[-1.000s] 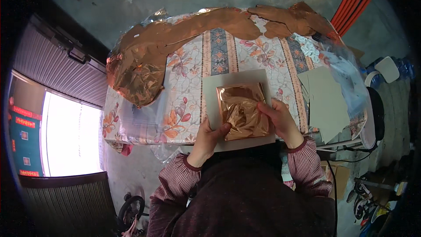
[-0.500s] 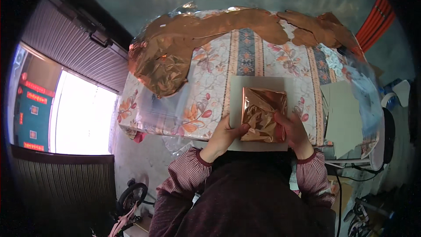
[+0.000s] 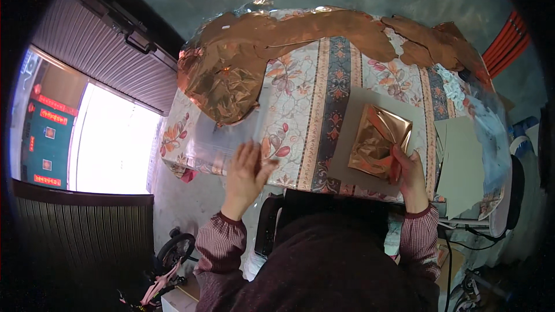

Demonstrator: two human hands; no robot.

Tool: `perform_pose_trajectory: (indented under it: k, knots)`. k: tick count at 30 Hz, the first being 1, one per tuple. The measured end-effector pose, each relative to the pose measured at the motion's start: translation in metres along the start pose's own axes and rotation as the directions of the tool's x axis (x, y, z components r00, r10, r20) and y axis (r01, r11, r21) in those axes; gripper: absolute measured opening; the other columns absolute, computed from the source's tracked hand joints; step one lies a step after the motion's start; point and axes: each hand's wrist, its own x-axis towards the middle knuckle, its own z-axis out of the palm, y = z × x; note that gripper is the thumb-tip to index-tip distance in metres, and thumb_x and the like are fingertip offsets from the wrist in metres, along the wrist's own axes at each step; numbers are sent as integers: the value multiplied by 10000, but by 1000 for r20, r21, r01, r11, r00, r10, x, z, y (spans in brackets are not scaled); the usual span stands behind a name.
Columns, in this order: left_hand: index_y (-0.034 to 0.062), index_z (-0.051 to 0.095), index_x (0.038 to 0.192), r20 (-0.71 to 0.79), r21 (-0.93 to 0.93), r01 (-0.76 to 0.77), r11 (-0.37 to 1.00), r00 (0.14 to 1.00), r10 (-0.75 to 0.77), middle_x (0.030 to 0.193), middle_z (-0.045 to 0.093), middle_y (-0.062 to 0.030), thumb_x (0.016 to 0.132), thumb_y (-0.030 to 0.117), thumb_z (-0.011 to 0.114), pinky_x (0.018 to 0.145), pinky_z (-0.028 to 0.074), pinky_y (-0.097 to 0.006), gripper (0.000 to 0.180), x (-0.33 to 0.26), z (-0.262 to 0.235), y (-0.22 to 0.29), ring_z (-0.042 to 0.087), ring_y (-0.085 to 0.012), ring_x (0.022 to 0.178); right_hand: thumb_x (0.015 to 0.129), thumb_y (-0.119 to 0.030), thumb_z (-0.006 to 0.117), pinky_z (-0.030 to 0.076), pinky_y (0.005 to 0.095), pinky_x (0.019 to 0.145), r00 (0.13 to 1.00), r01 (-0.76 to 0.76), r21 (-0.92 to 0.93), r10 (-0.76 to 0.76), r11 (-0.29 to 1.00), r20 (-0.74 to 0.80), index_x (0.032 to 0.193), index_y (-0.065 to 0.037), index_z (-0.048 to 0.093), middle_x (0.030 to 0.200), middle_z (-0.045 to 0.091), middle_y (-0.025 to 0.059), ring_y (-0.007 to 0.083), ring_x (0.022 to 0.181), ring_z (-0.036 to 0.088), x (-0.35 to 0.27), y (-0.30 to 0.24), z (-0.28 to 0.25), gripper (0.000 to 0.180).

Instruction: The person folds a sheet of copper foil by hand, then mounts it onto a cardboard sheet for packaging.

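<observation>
A crumpled square of copper foil lies on a grey cardboard sheet on a table with a floral cloth. My right hand rests on the foil's near right corner and pinches its edge. My left hand is off the card, fingers spread, over a clear plastic sheet at the table's near left corner. It holds nothing.
A long heap of copper foil runs along the table's far edge and hangs off the left corner. More grey card pieces lie at the right. A ribbed shutter and a bright doorway are at left.
My left hand has left the foil on the card and moved left to the clear plastic sheet. My right hand stays on the foil. The view has shifted right.
</observation>
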Motion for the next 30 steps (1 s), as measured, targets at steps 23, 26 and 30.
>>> perform_pose_trajectory:
  k: [23, 26, 30]
  knots:
    - [28, 663, 1056, -16, -304, -232, 924, 971, 239, 1123, 623, -119, 783, 159, 701, 924, 429, -396, 305, -5, 7, 37, 572, -290, 1036, 919, -172, 611, 366, 210, 363, 999, -21, -98, 17, 995, -44, 895, -73, 608, 684, 611, -10, 70, 445, 508, 2, 3, -10, 103]
    - [38, 659, 1080, -28, -353, -293, 889, 953, 303, 1124, 622, -103, 784, 184, 702, 942, 418, -399, 333, -3, 1, 47, 569, -288, 1049, 917, -160, 613, 381, 207, 361, 999, -31, -91, 27, 995, -41, 915, -69, 607, 739, 636, 3, 74, 453, 524, -5, -8, -6, 91]
    - [20, 647, 1090, -11, -374, -301, 877, 947, 320, 1137, 613, -102, 785, 135, 693, 922, 440, -397, 329, -14, 11, 38, 566, -286, 1060, 912, -153, 619, 440, 211, 432, 995, -95, -68, 94, 993, -16, 946, -60, 605, 783, 647, 9, 72, 536, 569, -5, -5, -23, 100]
